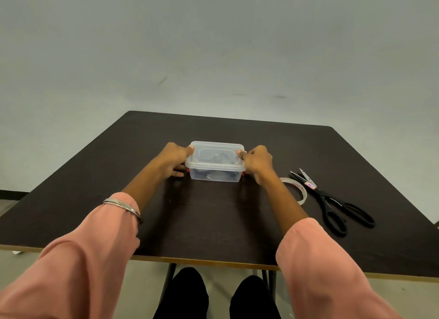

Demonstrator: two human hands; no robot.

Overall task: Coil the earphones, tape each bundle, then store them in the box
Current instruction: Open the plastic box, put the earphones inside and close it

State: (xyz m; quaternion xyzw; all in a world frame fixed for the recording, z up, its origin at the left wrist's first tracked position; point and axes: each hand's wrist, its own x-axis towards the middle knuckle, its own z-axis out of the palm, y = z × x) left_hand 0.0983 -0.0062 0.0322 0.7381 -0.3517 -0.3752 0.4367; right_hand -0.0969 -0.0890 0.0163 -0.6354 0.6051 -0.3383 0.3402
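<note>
— Pale grey wall, dark worktop (213,214). What are the hands doing?

— Both grip the clear plastic box (215,162), one at each short end. The left hand (174,158) has its thumb on the lid's corner with fingers (178,173) curled down beside the red latch; the right hand (257,162) mirrors it, ringed thumb on the lid.

— And the earphones?

— Dark bundles (217,157) show through the lid, already inside. The box sits mid-worktop, towards the far edge.

— Looks like the lid is being snapped shut. What could go wrong?

— Uneven pressing might leave one latch unseated, or a stray cable could get pinched under the rim. I cannot tell whether the latches are engaged.

— Anything else around?

— A tape roll (295,189) and black scissors (332,200), blades parted, lie near the right edge, touching each other.
</note>
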